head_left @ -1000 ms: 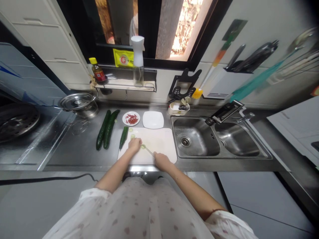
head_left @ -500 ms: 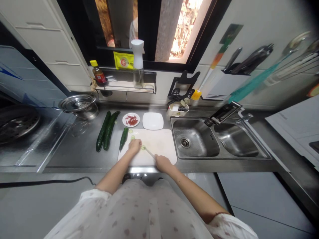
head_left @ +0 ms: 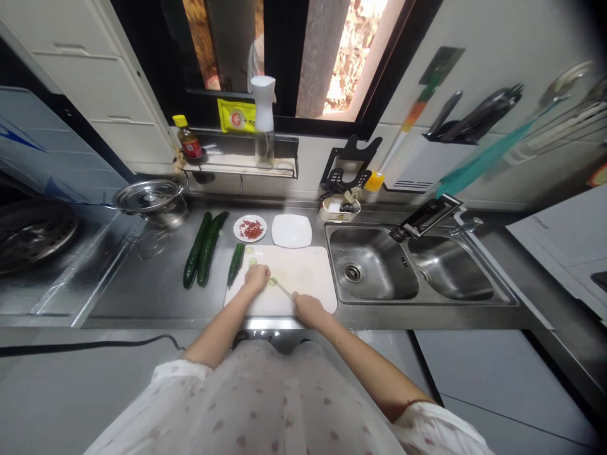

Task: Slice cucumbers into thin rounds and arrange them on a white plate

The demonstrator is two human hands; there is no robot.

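Note:
My right hand (head_left: 309,309) is wrapped round the handle of a knife (head_left: 285,291), whose narrow blade points left and away from me across the white cutting board (head_left: 303,265). At the blade's tip lies a pale green cucumber slice (head_left: 272,282). Just left of it, my left hand (head_left: 257,278) rests on the board with its fingers curled closed; whatever they hold is hidden. Beyond that hand are more cucumber slices (head_left: 249,250). A cut length of cucumber (head_left: 236,265) lies along the board's left edge.
Two whole cucumbers (head_left: 203,249) lie left on the steel counter. Behind the board stand a plate of chopped red bits (head_left: 250,229) and a white square plate (head_left: 291,230). The double sink (head_left: 374,296) is to the right; a lidded steel pot (head_left: 156,202) stands far left.
My right hand and the knife have shifted very slightly left. My left hand, the slices and the other things stay where they were.

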